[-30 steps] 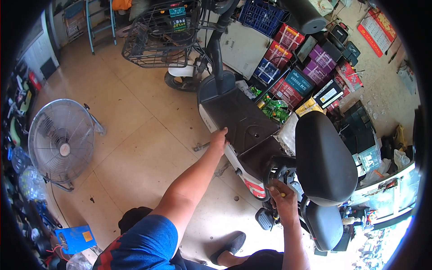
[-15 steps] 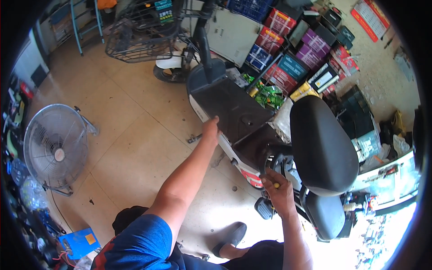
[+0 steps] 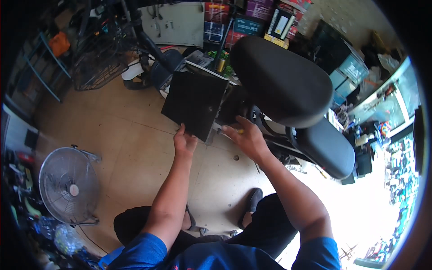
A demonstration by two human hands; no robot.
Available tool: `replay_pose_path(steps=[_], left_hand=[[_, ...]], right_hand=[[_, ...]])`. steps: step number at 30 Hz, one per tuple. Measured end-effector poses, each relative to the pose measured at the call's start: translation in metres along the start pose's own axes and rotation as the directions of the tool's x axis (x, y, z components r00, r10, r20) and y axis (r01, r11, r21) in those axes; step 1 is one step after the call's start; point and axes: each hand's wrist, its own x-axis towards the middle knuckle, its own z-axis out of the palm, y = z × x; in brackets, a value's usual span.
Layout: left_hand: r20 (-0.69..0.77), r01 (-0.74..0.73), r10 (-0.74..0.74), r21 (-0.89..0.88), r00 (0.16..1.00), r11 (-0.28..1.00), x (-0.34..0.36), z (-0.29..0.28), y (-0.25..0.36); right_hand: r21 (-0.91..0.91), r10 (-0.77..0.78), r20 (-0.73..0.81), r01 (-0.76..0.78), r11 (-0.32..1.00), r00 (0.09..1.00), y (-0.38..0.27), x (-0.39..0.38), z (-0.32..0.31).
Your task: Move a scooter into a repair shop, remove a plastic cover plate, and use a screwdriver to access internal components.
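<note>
In front of me stands an electric scooter with a black seat (image 3: pixel 283 81). My left hand (image 3: pixel 185 141) grips the lower edge of its black, flat footboard cover (image 3: pixel 195 101). The cover is raised and tilted off the scooter's floor. Just right of the cover, my right hand (image 3: pixel 249 139) is near the scooter body with fingers partly curled. A small yellow thing (image 3: pixel 241 131) shows among those fingers; most of it is hidden, so its kind is unclear.
A round floor fan (image 3: pixel 69 186) stands at the left. The scooter's front basket (image 3: pixel 99 69) is at the far left. Behind the scooter are a pale metal cabinet (image 3: pixel 173 27) and stacked boxes (image 3: pixel 247 27). A glass case (image 3: pixel 393 105) stands at the right.
The footboard cover has come up off the scooter's floor in my left hand. My right hand has moved up and left, toward the cover. The view has shifted.
</note>
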Motion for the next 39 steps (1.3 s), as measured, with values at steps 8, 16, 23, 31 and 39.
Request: replay_pose_path(steps=[8, 16, 23, 31, 39], left_hand=[[0.278, 0.247, -0.181, -0.226, 0.943, 0.942, -0.085, -0.064, -0.043], [-0.062, 0.152, -0.165, -0.175, 0.984, 0.973, -0.13, -0.134, -0.085], [-0.517, 0.137, -0.161, -0.085, 0.84, 0.987, -0.143, -0.243, -0.074], [-0.659, 0.315, -0.154, 0.133, 0.736, 0.94, -0.132, -0.279, -0.11], [-0.296, 0.283, -0.181, 0.352, 0.938, 0.892, -0.138, -0.352, -0.109]], right_hand=[[-0.165, -0.153, 0.162, 0.18, 0.97, 0.975, 0.006, 0.005, 0.024], [-0.329, 0.076, 0.397, 0.064, 0.942, 0.915, 0.057, -0.016, 0.018], [-0.624, -0.086, 0.391, 0.332, 0.707, 0.917, 0.067, -0.023, 0.01], [-0.528, -0.386, 0.373, 0.535, 0.659, 0.844, -0.003, -0.078, -0.062], [-0.223, -0.476, -0.024, 0.459, 0.86, 0.879, -0.038, -0.139, -0.174]])
